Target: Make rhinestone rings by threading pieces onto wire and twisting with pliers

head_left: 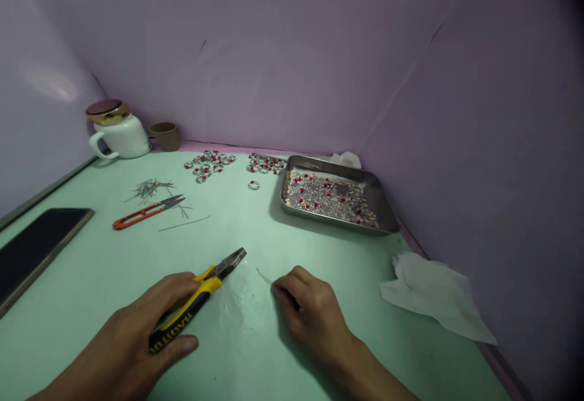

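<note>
My left hand [137, 325] grips a pair of yellow-and-black handled pliers [196, 300], whose steel jaws point up and to the right. My right hand [310, 310] is pinched closed on a thin bent wire [263, 276], and its short end sticks out towards the pliers' jaws. The fingers hide the rest of the wire. The hands are close together, with a small gap between the plier tip and the wire.
A steel tray [328, 167] holds silver and red beads. Rhinestone rings [208, 165] lie nearby, beside orange thread snips [141, 216] and loose wires [148, 189]. A dark tablet [36, 249] sits left, a crumpled tissue [431, 294] right, and a white pot [121, 137] and a cup [165, 136] behind.
</note>
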### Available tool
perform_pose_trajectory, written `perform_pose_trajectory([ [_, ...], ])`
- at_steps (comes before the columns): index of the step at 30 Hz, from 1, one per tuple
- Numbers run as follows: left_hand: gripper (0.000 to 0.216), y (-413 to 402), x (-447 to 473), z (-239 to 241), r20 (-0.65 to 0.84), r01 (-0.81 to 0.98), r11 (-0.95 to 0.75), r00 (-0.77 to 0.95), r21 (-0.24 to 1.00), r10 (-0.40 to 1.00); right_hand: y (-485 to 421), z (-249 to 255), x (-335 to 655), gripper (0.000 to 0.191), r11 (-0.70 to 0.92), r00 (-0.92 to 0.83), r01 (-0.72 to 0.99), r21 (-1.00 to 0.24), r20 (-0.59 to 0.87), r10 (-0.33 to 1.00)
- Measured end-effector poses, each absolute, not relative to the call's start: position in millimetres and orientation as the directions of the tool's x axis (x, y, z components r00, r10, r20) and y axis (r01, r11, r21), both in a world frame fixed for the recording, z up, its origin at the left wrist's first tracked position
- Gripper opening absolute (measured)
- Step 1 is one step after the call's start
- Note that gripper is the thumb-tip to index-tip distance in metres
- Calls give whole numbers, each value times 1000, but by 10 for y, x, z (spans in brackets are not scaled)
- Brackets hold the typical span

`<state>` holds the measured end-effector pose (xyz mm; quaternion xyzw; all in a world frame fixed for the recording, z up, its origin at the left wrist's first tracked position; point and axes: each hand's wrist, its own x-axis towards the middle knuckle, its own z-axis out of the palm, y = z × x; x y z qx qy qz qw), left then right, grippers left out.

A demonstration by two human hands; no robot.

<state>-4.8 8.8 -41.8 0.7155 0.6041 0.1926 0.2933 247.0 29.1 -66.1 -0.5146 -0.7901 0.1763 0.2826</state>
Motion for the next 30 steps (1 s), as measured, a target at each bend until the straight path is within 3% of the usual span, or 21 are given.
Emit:
perform_pose_trajectory([
  [4,42,91,-80,-545,84,804,-202,187,559,979,298,-662,2464,22,398,-296,699,-594,266,917],
  [7,40,75,-87,-527,111,799,-176,137,575,984,282,-662,2456,22,391,-285,704,-593,269,920],
  [10,43,49,-105,-443,-21,742,-47,82,668,996,268,-662,2446,21,390,-287,712,-584,266,920],
  [14,49,29,-88,-338,-257,687,68,177,723,950,297,-621,2461,17,366,-300,726,-583,210,930],
  [19,52,51,-37,-313,-111,699,-68,208,712,972,435,-478,2524,15,437,-460,748,-500,86,884],
  [23,55,76,-57,-345,-48,738,-235,340,632,939,516,-449,2502,13,527,-524,756,-388,123,843],
  [27,53,60,-62,-412,51,770,-256,280,585,959,513,-534,2447,15,529,-510,726,-440,173,843],
  [30,52,48,-41,-441,28,802,-223,249,554,968,497,-586,2449,16,509,-488,704,-495,183,853],
])
